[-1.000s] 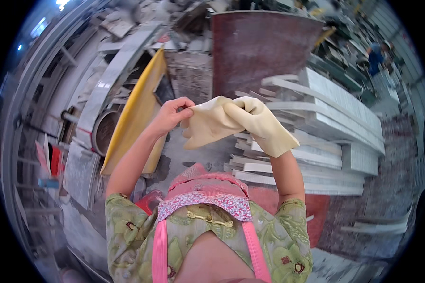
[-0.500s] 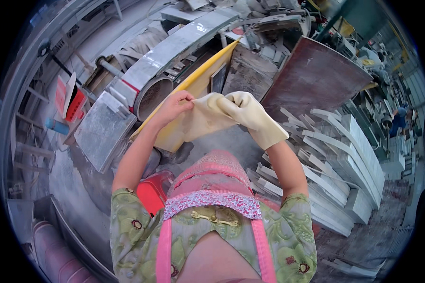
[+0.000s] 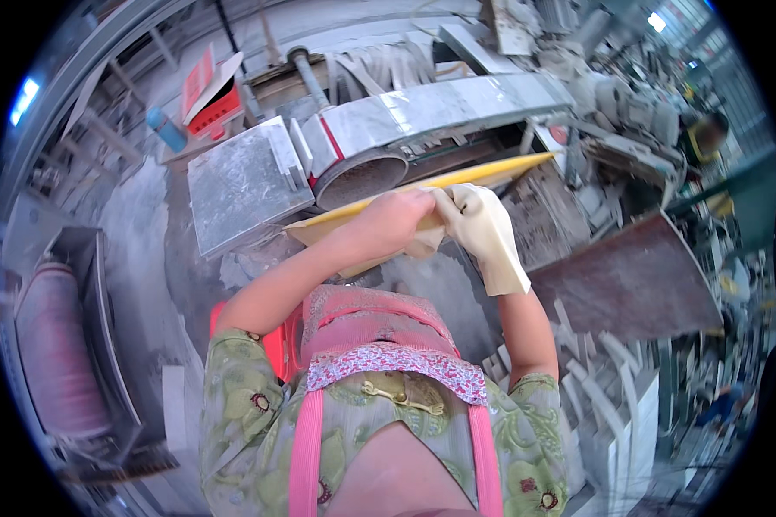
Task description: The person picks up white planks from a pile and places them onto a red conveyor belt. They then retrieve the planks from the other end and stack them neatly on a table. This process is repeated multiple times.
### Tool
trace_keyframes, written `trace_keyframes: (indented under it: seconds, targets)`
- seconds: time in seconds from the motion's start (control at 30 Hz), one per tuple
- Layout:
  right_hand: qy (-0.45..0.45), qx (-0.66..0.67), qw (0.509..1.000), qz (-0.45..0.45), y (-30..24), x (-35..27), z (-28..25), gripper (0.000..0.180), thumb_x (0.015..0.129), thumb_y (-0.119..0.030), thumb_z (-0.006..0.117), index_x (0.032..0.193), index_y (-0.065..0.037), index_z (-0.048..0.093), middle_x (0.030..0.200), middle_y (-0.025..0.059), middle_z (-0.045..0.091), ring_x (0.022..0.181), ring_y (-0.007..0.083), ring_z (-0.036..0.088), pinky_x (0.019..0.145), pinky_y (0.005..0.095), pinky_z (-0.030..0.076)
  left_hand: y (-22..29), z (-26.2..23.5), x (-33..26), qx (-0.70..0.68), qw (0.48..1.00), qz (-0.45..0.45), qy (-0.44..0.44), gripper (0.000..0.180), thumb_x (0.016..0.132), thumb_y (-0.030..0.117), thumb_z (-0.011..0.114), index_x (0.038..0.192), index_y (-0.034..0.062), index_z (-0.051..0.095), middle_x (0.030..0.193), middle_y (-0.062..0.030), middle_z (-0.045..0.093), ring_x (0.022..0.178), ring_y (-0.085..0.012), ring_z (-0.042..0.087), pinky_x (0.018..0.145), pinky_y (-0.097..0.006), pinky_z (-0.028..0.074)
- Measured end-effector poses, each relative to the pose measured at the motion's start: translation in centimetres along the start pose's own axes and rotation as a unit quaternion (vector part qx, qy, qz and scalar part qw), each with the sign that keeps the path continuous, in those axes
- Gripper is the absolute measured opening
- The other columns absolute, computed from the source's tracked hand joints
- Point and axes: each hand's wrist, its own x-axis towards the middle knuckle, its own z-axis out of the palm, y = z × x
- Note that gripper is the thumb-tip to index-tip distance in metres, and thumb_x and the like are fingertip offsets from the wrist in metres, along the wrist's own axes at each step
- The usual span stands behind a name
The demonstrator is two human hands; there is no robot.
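Observation:
A cream rubber glove covers my right hand (image 3: 481, 220), its cuff reaching over the wrist; the fingers are curled closed. My left hand (image 3: 398, 217) is bare and folded into a fist right beside it, touching near the gloved fingers. Between and just below the two hands hangs a loose cream rubber glove (image 3: 425, 239), pinched by both and mostly hidden behind the left hand. Directly beyond the hands runs the yellow edge of an upright board (image 3: 500, 170).
Beyond stands a curved marble-like bench (image 3: 440, 110) with a grey slab (image 3: 241, 185) at its left. A red crate (image 3: 214, 112) and blue bottle (image 3: 165, 129) lie far left. At right are a reddish-brown board (image 3: 629, 280) and stacked pale strips (image 3: 616, 388). A person (image 3: 705, 138) is far right.
My left hand has moved right, up against the gloved right hand. The loose glove, stretched between them before, is now bunched. The view has turned, so the surroundings appear rotated.

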Motion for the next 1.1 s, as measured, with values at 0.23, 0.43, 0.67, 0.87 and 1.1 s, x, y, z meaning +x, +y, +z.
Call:
trace_keyframes:
  seconds: [0.23,0.43,0.67,0.87,1.1]
  targets:
    - [-0.027,-0.26,0.917,-0.303,3.1,9.7,-2.5,0.023,0.092,-0.023,0.061,0.073,-0.012,0.066,0.058,0.0041,0.065,0.059,0.0215,0.07,0.056,0.0403,0.051,-3.9,5.1,7.7,0.426,0.897,0.115,0.032,0.04,0.086,0.015,0.058,0.125,0.0074,0.065,0.109,-0.0185,0.069,0.103,-0.0282,0.069,0.09,-0.042,0.054]
    - [0.047,-0.217,0.914,-0.341,7.4,13.6,-1.8,0.015,0.08,-0.023,0.069,0.082,-0.008,0.064,0.051,0.0012,0.059,0.049,0.0201,0.063,0.05,0.0358,0.046,-8.4,3.6,15.1,0.056,0.987,-0.126,0.077,0.056,0.101,0.026,0.05,0.152,0.0074,0.035,0.153,-0.0163,0.037,0.142,-0.0294,0.035,0.116,-0.042,0.03]
    - [0.032,-0.018,0.942,-0.334,8.5,14.6,-0.6,0.032,0.087,-0.023,0.07,0.061,-0.013,0.056,0.054,0.009,0.056,0.053,0.0299,0.061,0.055,0.0422,0.047,-8.0,2.6,17.8,-0.567,0.709,-0.209,0.363,0.073,0.1,0.027,0.065,0.159,0.0078,0.028,0.158,-0.014,0.034,0.14,-0.0218,0.045,0.114,-0.037,0.04]
    - [-0.017,0.014,0.901,-0.432,7.0,12.9,0.0,0.025,0.087,-0.02,0.067,0.064,-0.013,0.06,0.055,0.008,0.057,0.051,0.0278,0.06,0.054,0.0419,0.046,-8.0,2.1,17.5,-0.412,0.783,-0.241,0.399,0.074,0.099,0.026,0.064,0.159,0.0047,0.026,0.159,-0.0158,0.034,0.14,-0.0234,0.044,0.117,-0.035,0.037]
    - [-0.152,0.117,0.865,-0.463,8.0,11.2,1.1,0.02,0.089,-0.023,0.061,0.073,-0.014,0.068,0.064,0.0067,0.066,0.059,0.0262,0.067,0.056,0.0408,0.051,-6.5,6.1,15.0,-0.608,0.653,-0.205,0.403,0.076,0.101,0.026,0.064,0.161,0.0099,0.02,0.16,-0.0193,0.032,0.144,-0.0337,0.039,0.122,-0.046,0.031]
